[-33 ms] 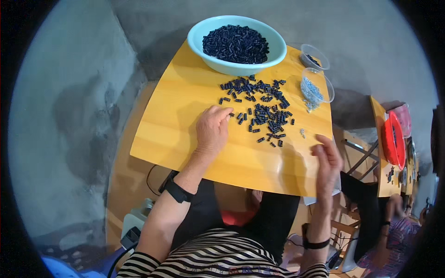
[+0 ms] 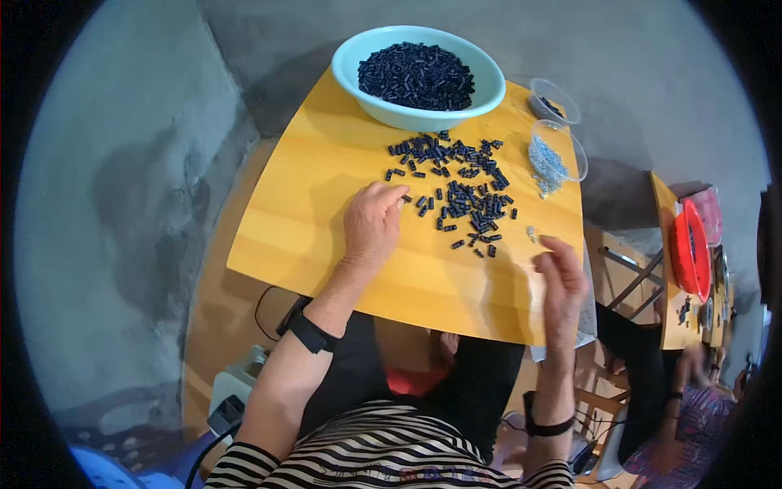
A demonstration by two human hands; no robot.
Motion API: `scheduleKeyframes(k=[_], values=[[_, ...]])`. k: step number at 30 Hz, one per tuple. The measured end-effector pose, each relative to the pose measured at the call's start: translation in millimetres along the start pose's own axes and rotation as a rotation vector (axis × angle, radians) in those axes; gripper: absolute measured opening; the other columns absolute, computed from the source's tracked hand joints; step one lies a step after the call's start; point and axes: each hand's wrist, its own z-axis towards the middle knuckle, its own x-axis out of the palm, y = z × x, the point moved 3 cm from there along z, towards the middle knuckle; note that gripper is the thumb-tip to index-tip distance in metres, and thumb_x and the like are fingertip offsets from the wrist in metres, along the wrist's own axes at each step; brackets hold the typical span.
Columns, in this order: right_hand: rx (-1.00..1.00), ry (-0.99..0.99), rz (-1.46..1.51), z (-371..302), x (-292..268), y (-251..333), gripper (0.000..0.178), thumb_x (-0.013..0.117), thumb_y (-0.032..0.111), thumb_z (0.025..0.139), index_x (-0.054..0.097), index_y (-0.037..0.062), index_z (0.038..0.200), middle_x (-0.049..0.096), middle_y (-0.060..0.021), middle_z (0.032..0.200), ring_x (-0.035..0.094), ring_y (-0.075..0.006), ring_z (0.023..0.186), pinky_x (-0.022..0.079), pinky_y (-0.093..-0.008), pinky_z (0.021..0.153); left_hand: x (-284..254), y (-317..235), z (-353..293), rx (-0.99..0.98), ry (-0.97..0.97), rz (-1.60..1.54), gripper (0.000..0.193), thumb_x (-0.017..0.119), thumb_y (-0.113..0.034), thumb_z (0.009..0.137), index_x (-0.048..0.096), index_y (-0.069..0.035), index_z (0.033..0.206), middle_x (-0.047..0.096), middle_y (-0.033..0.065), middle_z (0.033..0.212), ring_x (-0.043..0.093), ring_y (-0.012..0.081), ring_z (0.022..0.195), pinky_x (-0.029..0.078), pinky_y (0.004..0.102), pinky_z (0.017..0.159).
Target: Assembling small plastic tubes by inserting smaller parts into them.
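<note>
My left hand (image 2: 372,224) rests over the yellow tabletop, thumb and forefinger pinched on a small black plastic piece (image 2: 406,199). Just right of it lies a loose spread of similar short black pieces (image 2: 472,204). Above the table's right front part is my right hand (image 2: 562,281), its fingers bent and the thumb apart from the forefinger, with nothing visible between them. Close to its fingertips sits a little group of small silvery parts (image 2: 532,233).
A light blue basin (image 2: 346,73) full of black pieces stands at the back. At the far right are a clear tub (image 2: 580,159) of small bluish metal parts and another clear tub (image 2: 570,96) with some black pieces. Another person works by a red basin (image 2: 691,253) at right.
My right hand has shifted a little to the left, closer to the small silvery parts. The left hand has stayed in place with the black piece.
</note>
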Motion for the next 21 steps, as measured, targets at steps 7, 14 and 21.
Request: scheduleKeyframes(k=[7, 14, 21], values=[[-0.325, 0.124, -0.295, -27, 51, -8, 0.021, 0.062, -0.006, 0.079, 0.065, 0.0007, 0.099, 0.064, -0.0128, 0.094, 0.062, -0.0247, 0.083, 0.049, -0.0302, 0.075, 6, 11, 4, -0.009, 0.029, -0.076, 0.016, 0.06, -0.005, 0.083, 0.068, -0.001, 0.096, 0.066, 0.0097, 0.086, 0.063, 0.0216, 0.079, 0.048, 0.0297, 0.07], [-0.224, 0.176, -0.301, -27, 49, -8, 0.022, 0.064, -0.004, 0.077, 0.066, 0.0013, 0.098, 0.064, -0.0134, 0.096, 0.06, -0.0283, 0.092, 0.048, -0.0336, 0.082, 8, 4, 2, -0.104, 0.063, -0.119, 0.016, 0.066, -0.01, 0.077, 0.07, -0.007, 0.092, 0.064, 0.0077, 0.08, 0.063, 0.0261, 0.078, 0.049, 0.0356, 0.069], [-0.249, 0.176, -0.368, -29, 53, -3, 0.023, 0.064, -0.004, 0.076, 0.066, 0.0023, 0.098, 0.064, -0.0131, 0.096, 0.06, -0.0284, 0.092, 0.048, -0.0341, 0.082, 3, 2, -1, -0.028, 0.104, -0.078, 0.018, 0.07, -0.01, 0.071, 0.07, -0.007, 0.089, 0.063, 0.0068, 0.079, 0.062, 0.0243, 0.078, 0.048, 0.0356, 0.069]])
